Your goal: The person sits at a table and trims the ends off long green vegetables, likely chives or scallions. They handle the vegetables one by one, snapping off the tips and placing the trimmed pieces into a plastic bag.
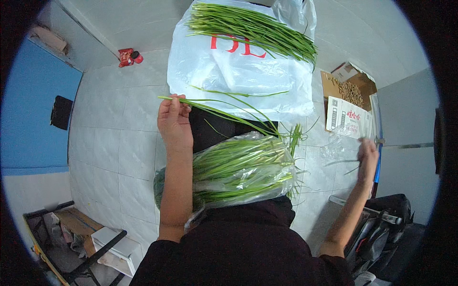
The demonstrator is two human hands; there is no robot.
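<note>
Near the middle left, my left hand (176, 119) pinches the pale ends of a few long green stalks (222, 115), whose thin tips trail right over my lap. Out to the right, my right hand (368, 153) is blurred, with thin dark strands beside its fingers; whether it grips them is unclear. Across my lap lies a clear plastic bag (247, 168) full of green stalks. Beyond it, a white plastic bag (229, 73) with red print is spread flat, bearing a bundle of green stalks (250, 30) and a loose stalk (247, 95) near its lower edge.
Loose stalk scraps (295, 139) lie right of the clear bag. An open cardboard box (331, 85) holding small brown pieces stands at right, above crumpled clear plastic (336, 143). Black bags (379, 228) are lower right, a metal-framed rack (96, 255) lower left, and a red packet (125, 58) upper left.
</note>
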